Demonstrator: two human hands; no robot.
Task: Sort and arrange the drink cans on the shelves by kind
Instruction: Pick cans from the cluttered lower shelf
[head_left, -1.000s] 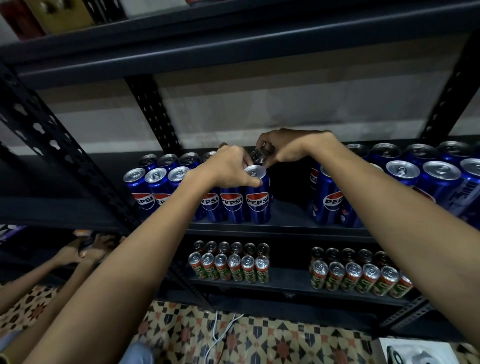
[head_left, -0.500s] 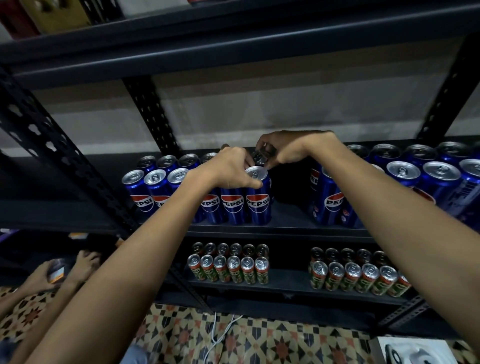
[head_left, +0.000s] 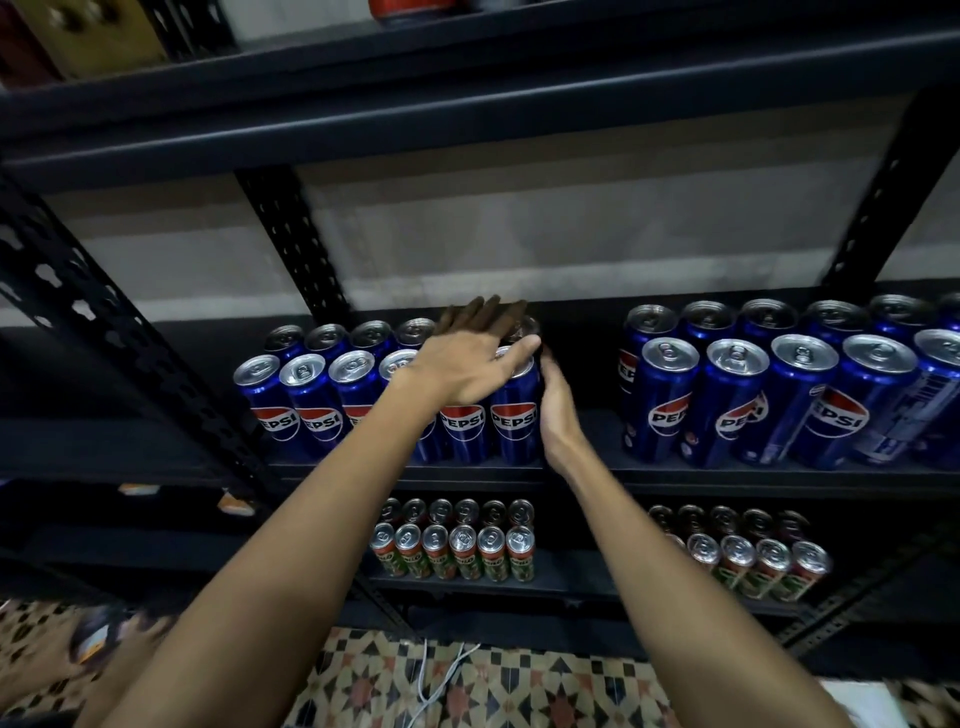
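Two rows of blue Pepsi cans (head_left: 311, 395) stand at the left of the middle shelf (head_left: 675, 477). My left hand (head_left: 467, 358) lies flat over the tops of this group's right-hand cans, fingers straight and reaching to the back row, thumb on the rightmost front can (head_left: 514, 415). My right hand (head_left: 556, 410) presses its palm against the right side of that can; its fingers run back behind it and are partly hidden. A second group of Pepsi cans (head_left: 779, 395) stands further right, some of them leaning.
Green and red cans stand on the lower shelf in a left block (head_left: 452, 551) and a right block (head_left: 753, 566). A perforated black post (head_left: 296, 244) rises behind the left group. Another person's hands (head_left: 104, 634) are at the bottom left. A white cable (head_left: 441, 680) lies on the patterned floor.
Both hands let go of the can tops they pinched. The left hand flattened over the cans; the right hand dropped to the right side of the left group.
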